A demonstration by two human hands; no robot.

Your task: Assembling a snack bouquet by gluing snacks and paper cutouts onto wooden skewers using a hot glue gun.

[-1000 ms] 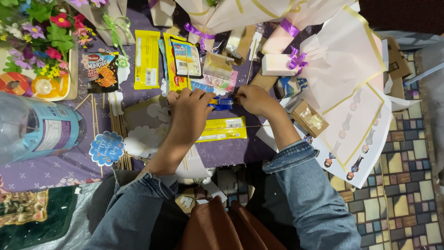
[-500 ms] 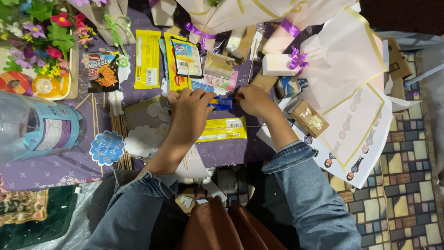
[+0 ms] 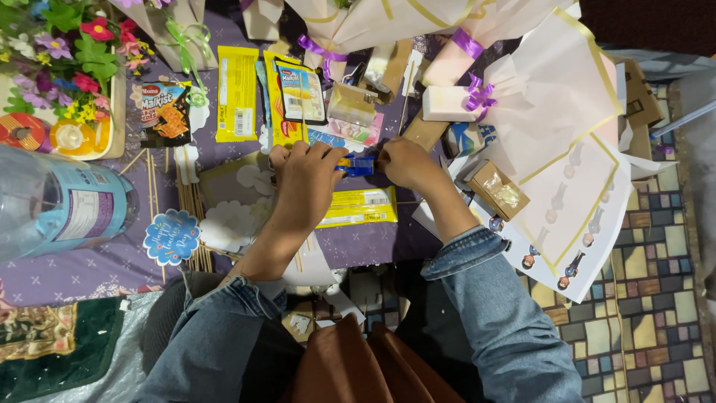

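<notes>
Both hands meet at mid-scene over the purple bench (image 3: 119, 269). Left hand (image 3: 309, 183) lies palm down, fingers curled, its fingertips pinching the left end of a small blue wrapped item (image 3: 356, 165). Right hand (image 3: 406, 163) is clenched around the item's right end — so the blue item is held between the two hands, just above the bench surface; what kind of item it is cannot be read at this size. Both forearms come up from the near edge in blue denim sleeves. Just near of the hands lies a flat yellow packet (image 3: 358, 207), lengthwise left to right, partly under the left wrist. Under the left hand sits a card with white cloud shapes (image 3: 239, 201). To the left of that, a bundle of thin wooden skewers (image 3: 190, 209) and a blue scalloped tag (image 3: 171, 236). Far of the hands: an upright yellow snack packet (image 3: 236, 93), a larger yellow packet (image 3: 294, 97), and a dark cracker packet (image 3: 164, 113) further left. Far left — a tray of artificial flowers (image 3: 63, 52) with tape rolls, and a large clear plastic bottle (image 3: 60, 205) lying on its side. To the right, a small brown box (image 3: 498, 190) touches sheets of pale wrapping paper (image 3: 567, 149) tied with purple ribbon (image 3: 479, 97).
</notes>
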